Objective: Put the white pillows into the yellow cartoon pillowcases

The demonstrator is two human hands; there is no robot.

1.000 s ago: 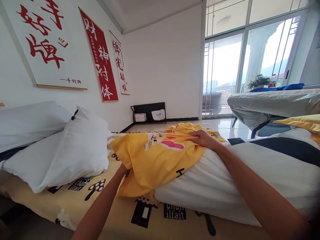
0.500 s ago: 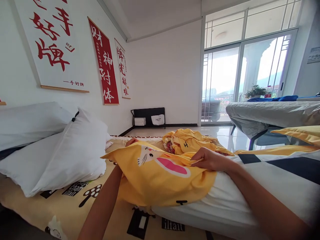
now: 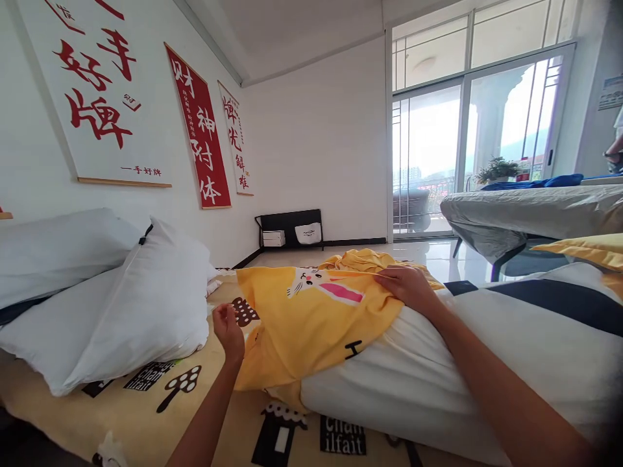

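A yellow pillowcase [image 3: 311, 318] with a cartoon cat print covers one end of a long white pillow [image 3: 438, 370] lying on the bed. My right hand [image 3: 411, 288] rests on top of the pillow and pinches the pillowcase's far edge. My left hand [image 3: 228, 327] hovers just left of the pillowcase, fingers loosely curled, holding nothing. More crumpled yellow fabric [image 3: 363, 261] lies behind the pillow.
Two white pillows [image 3: 111, 305] are stacked at the left against the wall. The bed sheet [image 3: 146, 402] is tan with black prints. A grey-covered table [image 3: 525, 207] and glass doors [image 3: 438, 149] stand at the right; another person's arm shows at the far right edge.
My left hand has come out from behind the pillowcase and let it go. The pillowcase has settled lower and flatter over the pillow end. My right hand stays on its edge.
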